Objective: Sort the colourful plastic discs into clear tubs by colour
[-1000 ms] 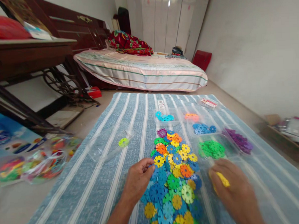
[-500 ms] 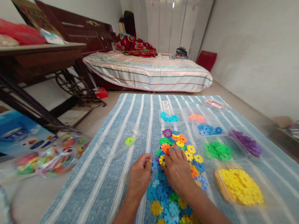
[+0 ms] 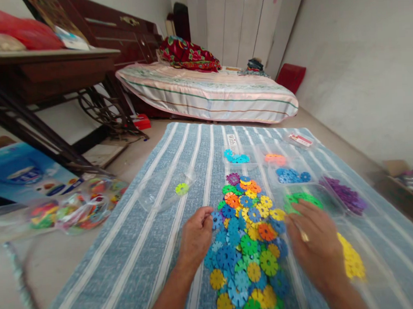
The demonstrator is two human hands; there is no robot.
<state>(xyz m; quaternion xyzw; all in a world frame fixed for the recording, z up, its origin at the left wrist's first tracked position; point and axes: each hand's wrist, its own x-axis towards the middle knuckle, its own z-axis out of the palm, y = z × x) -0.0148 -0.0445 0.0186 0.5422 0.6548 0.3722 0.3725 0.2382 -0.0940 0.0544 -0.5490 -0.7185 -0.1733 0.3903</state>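
Note:
My left hand (image 3: 196, 232) rests at the left edge of a heap of notched plastic snowflake discs (image 3: 248, 244) in mixed colours. Its thumb and fingers are closed together, their tips beside a blue disc (image 3: 216, 220); what they hold, if anything, is hidden. Blurred by motion, my right hand (image 3: 315, 243) is over the right side, in front of the green discs (image 3: 304, 199) and partly covering the tub of yellow discs (image 3: 353, 260). Its fingers are curled, and a bit of a yellow disc (image 3: 304, 235) shows between them.
Clear tubs hold purple discs (image 3: 343, 195), blue discs (image 3: 290, 175), orange discs (image 3: 275, 159) and light-blue discs (image 3: 237, 158). On the left, a clear lid or tray (image 3: 153, 194) has one lime disc (image 3: 182, 188). A small box (image 3: 300, 140) sits at the far right of the striped cloth (image 3: 144, 222).
My right hand has left the heap and moved right to the tubs, with a yellow disc gone from the heap's left part. My left hand has stayed nearly in place.

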